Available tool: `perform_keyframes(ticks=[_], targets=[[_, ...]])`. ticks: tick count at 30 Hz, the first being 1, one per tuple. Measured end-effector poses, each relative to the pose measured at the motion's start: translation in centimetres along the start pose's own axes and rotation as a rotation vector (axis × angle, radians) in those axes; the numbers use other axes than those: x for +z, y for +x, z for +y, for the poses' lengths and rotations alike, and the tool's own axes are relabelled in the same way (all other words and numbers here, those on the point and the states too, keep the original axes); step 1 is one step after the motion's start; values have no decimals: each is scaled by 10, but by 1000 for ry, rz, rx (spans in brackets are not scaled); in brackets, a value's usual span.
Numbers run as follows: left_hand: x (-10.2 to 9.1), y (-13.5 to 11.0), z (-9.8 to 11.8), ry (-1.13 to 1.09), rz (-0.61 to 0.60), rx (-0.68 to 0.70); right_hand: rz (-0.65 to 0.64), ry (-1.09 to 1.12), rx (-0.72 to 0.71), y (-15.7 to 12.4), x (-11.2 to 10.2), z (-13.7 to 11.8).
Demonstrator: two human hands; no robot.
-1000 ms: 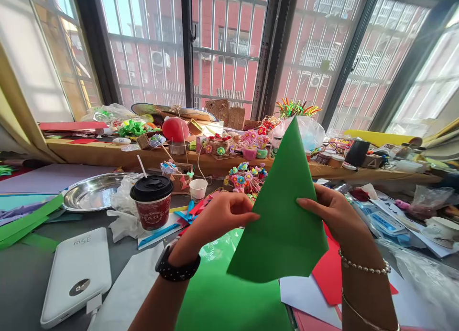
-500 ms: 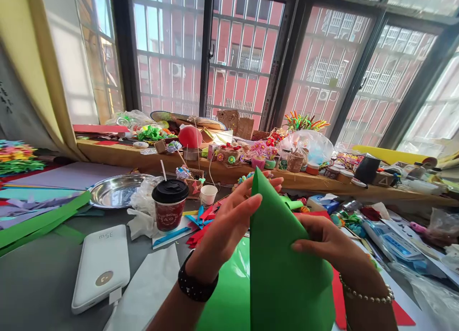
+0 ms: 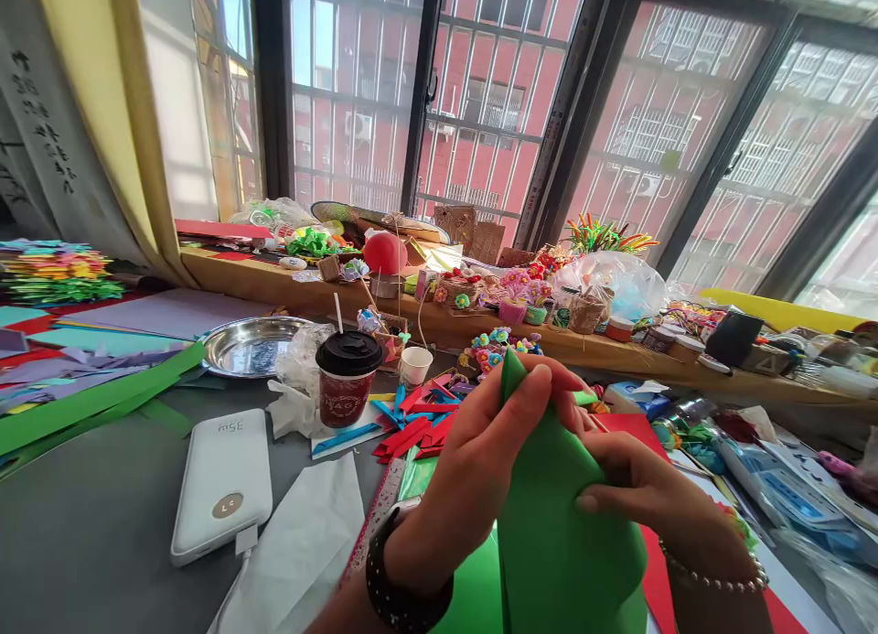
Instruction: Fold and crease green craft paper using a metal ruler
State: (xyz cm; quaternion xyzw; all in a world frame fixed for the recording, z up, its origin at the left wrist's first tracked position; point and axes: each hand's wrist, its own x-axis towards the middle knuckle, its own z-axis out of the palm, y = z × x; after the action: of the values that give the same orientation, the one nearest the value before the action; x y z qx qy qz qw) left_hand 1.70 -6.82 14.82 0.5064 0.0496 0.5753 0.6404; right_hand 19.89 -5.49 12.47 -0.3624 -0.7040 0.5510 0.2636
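A large sheet of green paper stands raised before me, folded over on itself with a pointed corner at the top. Near that point my left hand is closed, thumb and fingers pinching the folded edge. My right hand grips the sheet's right side, thumb on the near face and fingers behind it. The paper bulges and curves below the right hand. Beneath it lies a glossy green surface, partly hidden by my left wrist.
Left of my hands are a lidded coffee cup, a white power bank with a cable, and a steel plate. Red and blue paper strips lie behind them. Red paper and clutter sit at right. Crafts crowd the windowsill.
My left hand, flatter and more open before, has closed on the paper's top edge near the point. The right hand keeps its grip. The view has shifted, moving the scene rightward.
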Motion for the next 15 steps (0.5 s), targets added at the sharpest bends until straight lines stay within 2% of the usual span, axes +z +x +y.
perform_keyframes(ticks=[6, 9, 15], targets=[[-5, 1, -1, -47, -201, 101, -16, 62, -1, -1, -6, 11], [-5, 0, -1, -29, -275, 104, -35, 122, 3, -3, -7, 13], [-1, -5, 1, 40, -287, 76, -31, 166, 16, -6, -7, 11]])
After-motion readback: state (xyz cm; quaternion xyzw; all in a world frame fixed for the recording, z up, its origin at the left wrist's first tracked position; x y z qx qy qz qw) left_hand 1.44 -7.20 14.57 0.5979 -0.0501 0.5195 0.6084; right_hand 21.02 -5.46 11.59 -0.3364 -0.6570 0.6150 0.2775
